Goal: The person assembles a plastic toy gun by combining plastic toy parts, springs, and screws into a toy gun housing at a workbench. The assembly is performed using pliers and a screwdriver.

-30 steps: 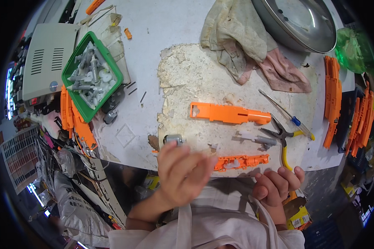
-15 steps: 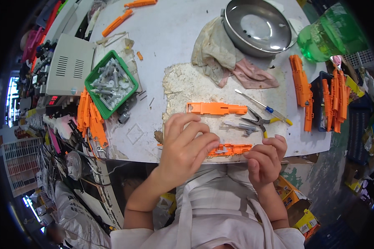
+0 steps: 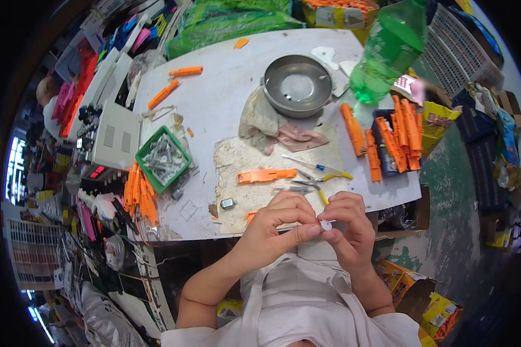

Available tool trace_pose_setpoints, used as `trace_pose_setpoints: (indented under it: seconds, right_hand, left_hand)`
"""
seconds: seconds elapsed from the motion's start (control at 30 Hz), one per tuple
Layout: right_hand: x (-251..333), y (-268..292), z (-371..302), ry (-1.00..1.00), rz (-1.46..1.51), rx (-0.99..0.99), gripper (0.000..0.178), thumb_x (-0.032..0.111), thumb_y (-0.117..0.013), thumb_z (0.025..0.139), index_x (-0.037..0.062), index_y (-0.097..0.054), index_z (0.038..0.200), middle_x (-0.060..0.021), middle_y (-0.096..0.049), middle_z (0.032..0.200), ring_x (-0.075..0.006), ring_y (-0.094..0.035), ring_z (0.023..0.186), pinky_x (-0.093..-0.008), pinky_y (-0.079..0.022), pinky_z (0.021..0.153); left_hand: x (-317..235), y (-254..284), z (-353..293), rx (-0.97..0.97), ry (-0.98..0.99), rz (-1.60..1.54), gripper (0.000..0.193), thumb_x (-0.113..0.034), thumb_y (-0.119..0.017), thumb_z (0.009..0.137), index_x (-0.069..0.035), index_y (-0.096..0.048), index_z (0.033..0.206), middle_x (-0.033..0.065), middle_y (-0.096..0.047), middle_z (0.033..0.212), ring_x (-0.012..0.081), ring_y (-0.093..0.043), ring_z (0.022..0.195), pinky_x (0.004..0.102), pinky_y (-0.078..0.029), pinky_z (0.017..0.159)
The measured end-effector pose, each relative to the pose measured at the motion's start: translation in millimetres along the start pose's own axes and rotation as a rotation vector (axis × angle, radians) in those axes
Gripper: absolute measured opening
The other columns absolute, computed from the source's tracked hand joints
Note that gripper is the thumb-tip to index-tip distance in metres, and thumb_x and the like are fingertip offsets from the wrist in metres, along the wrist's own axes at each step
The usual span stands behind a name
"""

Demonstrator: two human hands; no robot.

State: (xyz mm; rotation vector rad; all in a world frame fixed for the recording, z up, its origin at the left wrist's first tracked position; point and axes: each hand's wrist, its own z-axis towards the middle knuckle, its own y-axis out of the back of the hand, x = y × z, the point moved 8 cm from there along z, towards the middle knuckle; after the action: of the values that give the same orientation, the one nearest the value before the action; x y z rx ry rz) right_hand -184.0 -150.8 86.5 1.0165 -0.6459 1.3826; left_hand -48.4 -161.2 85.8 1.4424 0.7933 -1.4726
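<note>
Inspection shows left hand (image 3: 281, 224) and right hand (image 3: 347, 224) both closed on a small white round part (image 3: 326, 225) (just beside the near edge of the counter (image 3: 214, 113)), where light, even pressure and an unobstructed view appear advisable for so slight a piece.

A white table (image 3: 214, 110) stands on patchy green-grey floor (image 3: 454, 211).

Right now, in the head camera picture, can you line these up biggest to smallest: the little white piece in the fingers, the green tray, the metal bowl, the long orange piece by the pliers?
1. Metal bowl
2. Green tray
3. Long orange piece
4. Little white piece
</note>
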Motion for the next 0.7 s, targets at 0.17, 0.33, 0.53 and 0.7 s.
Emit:
trace_pose_setpoints:
  seconds: [0.17, 0.33, 0.53, 0.7]
  right_hand:
    - [13.9, 29.9, -3.7, -0.005, 0.025, -0.084, 0.022, 0.015, -0.073, 0.077, 0.0048, -0.064, 0.094, -0.0071, -0.062, 0.092, -0.0263, -0.053, 0.099, -0.0349, -0.042, 0.087]
    - [9.1, 61.5, -12.9, -0.047, 0.036, -0.216, 0.021, 0.013, -0.073, 0.076, 0.0036, -0.063, 0.093, -0.0077, -0.062, 0.093, -0.0262, -0.054, 0.099, -0.0354, -0.042, 0.088]
    - [-29.1, 103.5, -12.8, -0.186, -0.365, -0.331, 0.02, 0.011, -0.071, 0.076, 0.0041, -0.063, 0.093, -0.01, -0.061, 0.099, -0.0288, -0.053, 0.1, -0.0368, -0.041, 0.09]
    - [-38.8, 126.1, 28.2, -0.038, -0.855, -0.396, 0.022, 0.013, -0.071, 0.074, 0.0062, -0.064, 0.094, -0.009, -0.058, 0.097, -0.0289, -0.049, 0.103, -0.0412, -0.035, 0.093]
  left_hand:
    - [-15.3, -22.5, 12.4, 0.105, -0.012, -0.045, 0.01, -0.014, -0.07, 0.082, -0.004, -0.066, 0.084, 0.0021, -0.061, 0.086, 0.017, -0.052, 0.092, 0.031, -0.037, 0.088]
    - [-30.8, -33.8, 11.6, 0.148, -0.081, 0.081, 0.009, -0.011, -0.069, 0.081, -0.004, -0.064, 0.084, 0.0034, -0.061, 0.085, 0.0181, -0.053, 0.091, 0.0318, -0.038, 0.089]
    - [7.5, 7.8, -28.1, -0.193, 0.057, 0.241, 0.009, -0.009, -0.068, 0.081, -0.001, -0.064, 0.083, 0.0078, -0.063, 0.087, 0.0211, -0.057, 0.091, 0.0302, -0.042, 0.084]
    - [39.9, 55.5, -78.2, -0.507, 0.138, 0.28, 0.008, -0.006, -0.067, 0.082, 0.001, -0.064, 0.084, 0.0088, -0.063, 0.086, 0.019, -0.059, 0.083, 0.0289, -0.045, 0.078]
